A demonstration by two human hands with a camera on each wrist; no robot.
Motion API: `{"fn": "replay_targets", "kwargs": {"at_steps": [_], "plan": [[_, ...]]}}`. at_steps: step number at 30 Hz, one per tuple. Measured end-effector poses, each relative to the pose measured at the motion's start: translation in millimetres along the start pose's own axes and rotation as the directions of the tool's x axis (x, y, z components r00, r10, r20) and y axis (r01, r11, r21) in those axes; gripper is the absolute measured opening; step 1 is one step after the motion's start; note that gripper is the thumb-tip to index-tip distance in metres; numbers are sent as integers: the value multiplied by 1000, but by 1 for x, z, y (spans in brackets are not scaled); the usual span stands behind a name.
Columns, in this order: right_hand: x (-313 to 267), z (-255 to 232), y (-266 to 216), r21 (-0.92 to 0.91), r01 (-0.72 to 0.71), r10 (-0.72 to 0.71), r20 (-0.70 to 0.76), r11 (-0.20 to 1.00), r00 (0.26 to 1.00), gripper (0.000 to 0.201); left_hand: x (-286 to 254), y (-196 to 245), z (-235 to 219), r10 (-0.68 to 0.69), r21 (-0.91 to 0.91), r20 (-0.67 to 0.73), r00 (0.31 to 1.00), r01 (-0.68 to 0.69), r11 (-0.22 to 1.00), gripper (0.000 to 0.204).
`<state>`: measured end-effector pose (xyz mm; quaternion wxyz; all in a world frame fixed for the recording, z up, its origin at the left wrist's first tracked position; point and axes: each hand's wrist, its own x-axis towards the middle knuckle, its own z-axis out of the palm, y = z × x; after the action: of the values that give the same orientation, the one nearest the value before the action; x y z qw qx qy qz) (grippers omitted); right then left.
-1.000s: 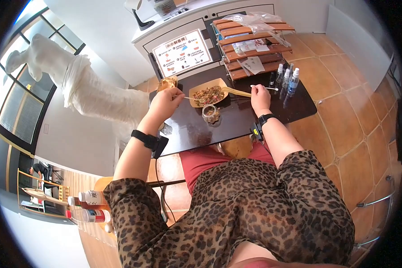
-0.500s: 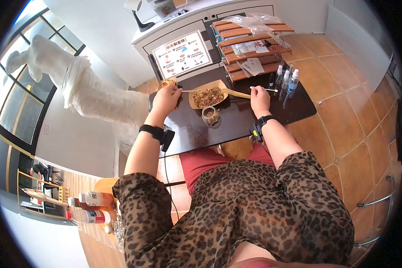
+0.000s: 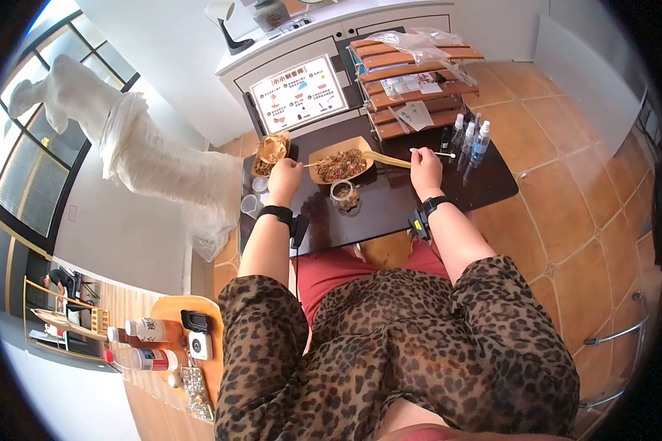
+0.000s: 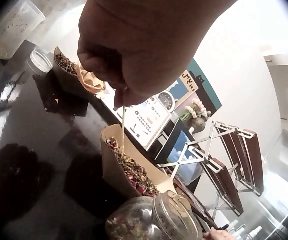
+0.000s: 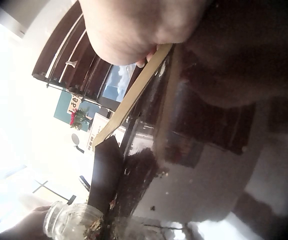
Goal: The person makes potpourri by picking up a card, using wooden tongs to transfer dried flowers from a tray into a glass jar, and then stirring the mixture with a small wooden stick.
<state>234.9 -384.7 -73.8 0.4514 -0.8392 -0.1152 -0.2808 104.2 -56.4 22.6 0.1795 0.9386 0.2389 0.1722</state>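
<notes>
My left hand [image 3: 285, 182] pinches a thin stick [image 4: 124, 127], its lower end among dried petals and herbs [image 4: 134, 172]. That mix lies in a tan paper tray [image 3: 318, 176] on the dark table. On the tray's other side my right hand [image 3: 426, 173] grips a flat tan long-handled utensil [image 5: 134, 95]; its far end reaches the tray's rim. A thin white-tipped stick [image 3: 443, 154] shows just beyond the right hand. In front of the tray stands an open clear jar [image 3: 343, 192] with some of the dried mix inside.
At the left are a second paper tray [image 3: 262, 167] with crumpled brown paper and a clear cup [image 3: 250, 204]. Several spray bottles [image 3: 480, 143] stand at the table's right end. A slatted wooden rack [image 3: 412, 95] rises behind, beside an instruction board [image 3: 299, 92].
My left hand has shifted right and nearer to me, still pinching the stick, and the second tray and cups now show at left. The right hand keeps nearly the same place.
</notes>
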Motion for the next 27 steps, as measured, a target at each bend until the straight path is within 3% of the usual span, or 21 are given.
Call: {"fn": "replay_targets", "kwargs": {"at_steps": [4,10,14,21,27], "plan": [[0,-3,-2,29,-21,20,13,999,1000,20,3,-5,12,-5,-62,45,999,8,998,33],[0,-1,-1,26,-34,33,28,999,999,19,-5,-9,23,-166,-403,188,968,230,886,30],[0,-2,-2,9,-43,43,40,999,998,20,-5,-14,34,-209,-455,197,958,278,846,25],[0,-3,-2,31,-34,33,38,999,999,21,-3,-13,39,-112,-460,56,992,126,879,23],[1,-3,-3,10,-44,43,51,999,998,20,-1,-22,30,-140,-624,45,989,137,769,21]]}}
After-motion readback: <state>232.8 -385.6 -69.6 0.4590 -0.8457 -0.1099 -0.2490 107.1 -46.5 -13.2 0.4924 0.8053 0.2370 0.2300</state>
